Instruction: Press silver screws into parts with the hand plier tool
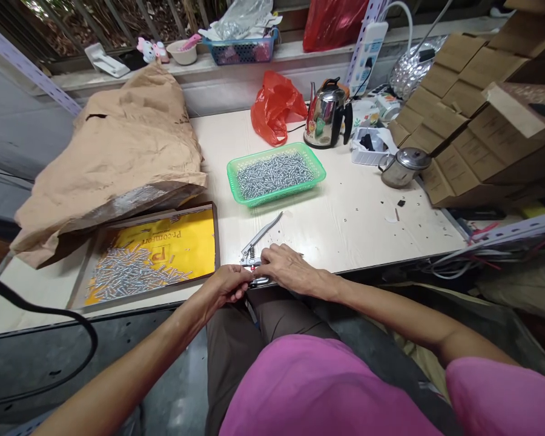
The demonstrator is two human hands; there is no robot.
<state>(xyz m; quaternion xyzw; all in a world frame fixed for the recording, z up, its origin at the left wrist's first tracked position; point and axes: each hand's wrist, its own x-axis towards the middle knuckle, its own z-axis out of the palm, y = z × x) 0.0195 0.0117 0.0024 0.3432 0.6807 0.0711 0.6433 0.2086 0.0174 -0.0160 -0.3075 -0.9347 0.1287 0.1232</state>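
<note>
A small metal lever tool (258, 239) is fixed at the near edge of the white table (358, 224), its handle raised toward the back. My left hand (227, 284) is closed in a pinch right at the tool's base, on something too small to make out. My right hand (286, 266) rests over the tool's base with its fingers curled onto it. A green basket (318, 172) full of small silvery metal pieces stands behind the tool. To the left, a shallow cardboard tray (211, 209) with a yellow bottom holds a pile of the same kind of pieces.
A big brown paper sack (118, 145) lies at the back left. A red plastic bag (275, 109), a steel kettle (324, 115), a small metal pot (402, 166) and stacked cardboard boxes (476, 121) crowd the back right. A black cable (49, 315) curves at the lower left.
</note>
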